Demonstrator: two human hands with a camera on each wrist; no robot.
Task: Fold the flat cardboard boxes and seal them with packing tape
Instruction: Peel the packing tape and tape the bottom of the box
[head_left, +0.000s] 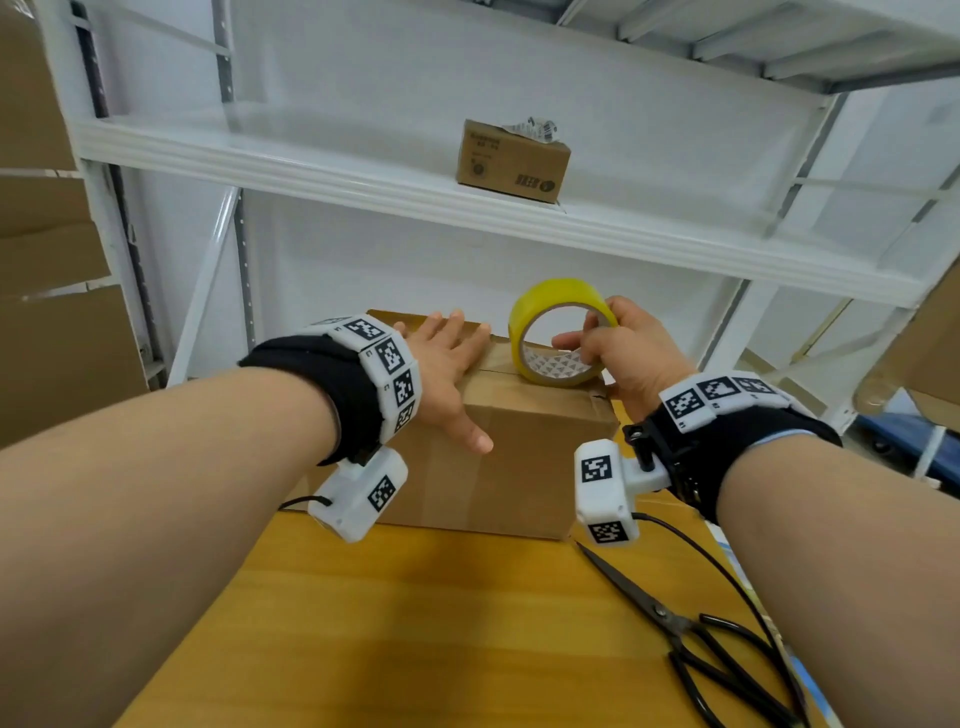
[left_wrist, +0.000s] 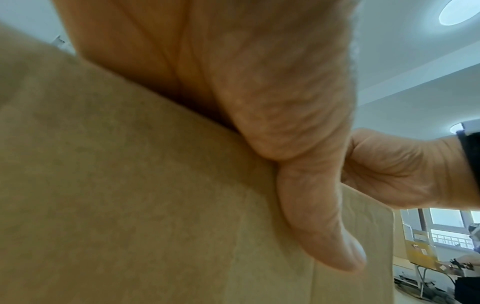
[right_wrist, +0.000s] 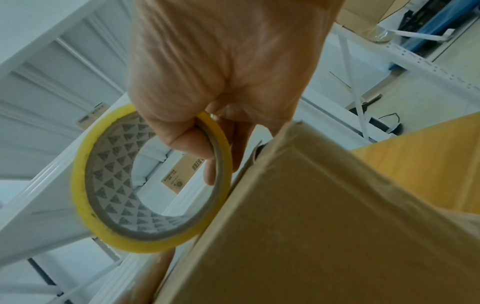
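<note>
Scissors (head_left: 691, 631) on table right of box (head_left: 519, 447), shelf (head_left: 467, 208) overhanging box

white metal shelving (head_left: 363, 176), wooden table (head_left: 415, 623)

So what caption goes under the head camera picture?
Left hand flat on the box, right hand holding tape on top.

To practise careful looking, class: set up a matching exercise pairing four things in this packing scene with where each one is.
Things:
1. tape roll
2. scissors
3. small box
4. left hand

Places:
A. on the white shelf
B. flat on top of the big box
C. lying on the wooden table
D. in the right hand

Pairs: 1-D, 2-C, 3-A, 4-B
</note>
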